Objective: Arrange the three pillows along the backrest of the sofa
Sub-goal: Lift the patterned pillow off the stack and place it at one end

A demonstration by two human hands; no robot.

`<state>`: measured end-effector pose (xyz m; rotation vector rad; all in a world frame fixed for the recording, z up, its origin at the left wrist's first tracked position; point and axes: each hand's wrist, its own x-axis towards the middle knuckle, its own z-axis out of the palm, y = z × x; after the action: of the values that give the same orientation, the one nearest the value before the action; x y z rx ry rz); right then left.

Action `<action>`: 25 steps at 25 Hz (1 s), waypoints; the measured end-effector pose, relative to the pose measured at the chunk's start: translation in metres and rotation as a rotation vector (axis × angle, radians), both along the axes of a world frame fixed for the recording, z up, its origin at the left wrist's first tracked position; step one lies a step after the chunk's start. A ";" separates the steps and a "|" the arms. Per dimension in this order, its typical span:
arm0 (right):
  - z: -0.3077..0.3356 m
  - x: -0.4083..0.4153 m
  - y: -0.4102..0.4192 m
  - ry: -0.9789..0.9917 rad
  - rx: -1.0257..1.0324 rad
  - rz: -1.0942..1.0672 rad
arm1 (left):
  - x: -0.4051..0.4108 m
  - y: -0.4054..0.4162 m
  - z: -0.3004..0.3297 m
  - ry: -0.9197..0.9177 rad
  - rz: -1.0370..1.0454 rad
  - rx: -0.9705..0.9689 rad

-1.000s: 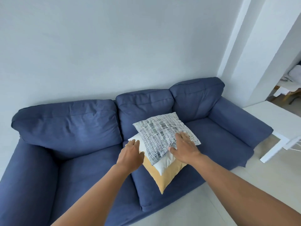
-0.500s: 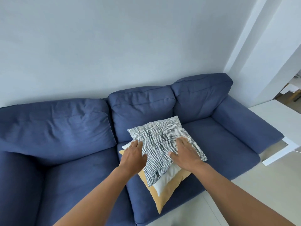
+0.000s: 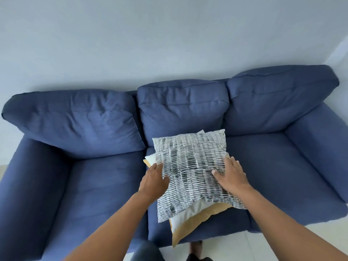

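Observation:
Three pillows lie stacked on the middle seat of a blue sofa (image 3: 105,185). On top is a grey-and-white patterned pillow (image 3: 190,166), under it a white pillow (image 3: 188,216), and at the bottom a yellow pillow (image 3: 195,225). My left hand (image 3: 154,178) grips the patterned pillow's left edge, thumb on top and fingers tucked beneath. My right hand (image 3: 230,175) clasps its right edge, with the thumb pressed on the top face. Three backrest cushions (image 3: 180,108) stand bare behind the stack.
The sofa's padded armrests (image 3: 318,153) close off both ends. A pale wall (image 3: 169,34) rises right behind the backrest. Light floor (image 3: 282,242) shows in front of the sofa, with my feet (image 3: 195,249) at the bottom edge.
I have come closer and now face the sofa squarely. Both hands have slid outward from the top of the patterned pillow to its left and right edges.

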<state>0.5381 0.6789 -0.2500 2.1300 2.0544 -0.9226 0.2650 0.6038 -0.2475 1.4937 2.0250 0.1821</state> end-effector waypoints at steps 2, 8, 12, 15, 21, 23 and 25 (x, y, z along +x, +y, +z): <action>-0.013 0.011 0.008 0.052 -0.084 -0.077 | 0.003 -0.003 -0.011 -0.046 0.077 -0.015; -0.025 0.022 0.007 0.356 -0.237 -0.282 | -0.001 0.002 -0.040 -0.389 0.353 -0.195; -0.003 0.006 0.018 0.430 -0.198 -0.275 | -0.003 -0.002 -0.038 -0.391 0.416 -0.193; 0.039 -0.018 0.038 0.563 -0.127 -0.255 | -0.023 0.000 -0.013 -0.410 0.542 -0.038; 0.102 -0.091 0.061 0.913 -0.120 -0.141 | -0.096 -0.041 0.058 -0.635 0.846 0.128; 0.112 -0.119 0.056 1.012 -0.204 -0.036 | -0.127 -0.064 0.076 -0.677 0.921 0.182; 0.112 -0.145 0.046 1.053 -0.324 0.067 | -0.158 -0.084 0.092 -0.718 0.953 0.221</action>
<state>0.3926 0.7252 -0.1383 1.4883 1.9892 -2.5232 0.1067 0.5198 -0.1557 0.3252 1.9333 1.1601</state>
